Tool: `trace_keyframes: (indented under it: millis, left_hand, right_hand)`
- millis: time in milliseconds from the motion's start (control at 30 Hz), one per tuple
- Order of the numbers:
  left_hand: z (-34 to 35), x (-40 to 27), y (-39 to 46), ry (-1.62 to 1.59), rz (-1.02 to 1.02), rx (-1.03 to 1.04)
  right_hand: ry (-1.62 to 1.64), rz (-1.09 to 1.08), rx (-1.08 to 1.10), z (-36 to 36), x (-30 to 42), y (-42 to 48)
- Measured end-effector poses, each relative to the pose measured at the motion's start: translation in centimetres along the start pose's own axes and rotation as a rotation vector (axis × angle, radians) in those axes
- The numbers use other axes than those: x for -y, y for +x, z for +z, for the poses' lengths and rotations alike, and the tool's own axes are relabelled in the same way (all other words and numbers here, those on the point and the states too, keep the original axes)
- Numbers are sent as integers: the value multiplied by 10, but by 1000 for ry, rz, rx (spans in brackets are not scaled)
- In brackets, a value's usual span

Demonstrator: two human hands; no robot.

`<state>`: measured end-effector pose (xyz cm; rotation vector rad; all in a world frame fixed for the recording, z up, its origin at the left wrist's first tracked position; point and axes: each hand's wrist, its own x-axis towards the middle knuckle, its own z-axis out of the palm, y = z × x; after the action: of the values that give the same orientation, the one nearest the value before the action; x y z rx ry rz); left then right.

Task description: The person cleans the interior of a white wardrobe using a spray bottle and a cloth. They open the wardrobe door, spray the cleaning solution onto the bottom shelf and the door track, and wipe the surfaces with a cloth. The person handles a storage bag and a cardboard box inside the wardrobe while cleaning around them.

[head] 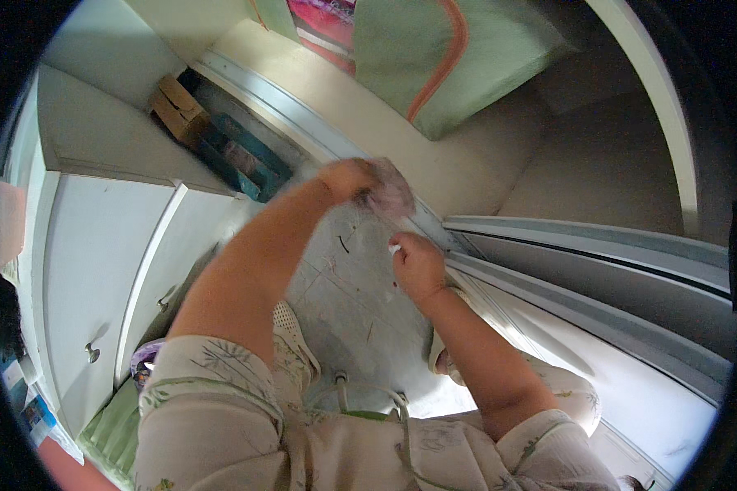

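My left hand reaches to the base of the wardrobe and grips a pinkish, crumpled cloth or thin bag; motion blur hides which it is. The pinkish thing lies over or just in front of the sliding-door track. Closer to me, my right hand is closed, with a small white piece showing between thumb and fingers. Under both hands is a grey tiled floor, where a short dark strand and several bits of debris lie.
A teal box and a brown cardboard box sit at the left by the track. White cabinet doors line the left side. Sliding door panels stand at right. A green zippered storage bag rests inside the wardrobe.
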<state>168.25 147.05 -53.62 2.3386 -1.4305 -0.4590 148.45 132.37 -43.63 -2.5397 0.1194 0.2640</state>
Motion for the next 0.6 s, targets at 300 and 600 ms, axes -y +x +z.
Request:
trace_keyframes:
  millis: [300,600]
  left_hand:
    - [-113,95,-27,-774,-783,-86]
    - [-78,62,7,-1014,-306,124]
  right_hand:
    - [106,-206,333,-173,55,-122]
    - [75,-41,89,-208,33,-159]
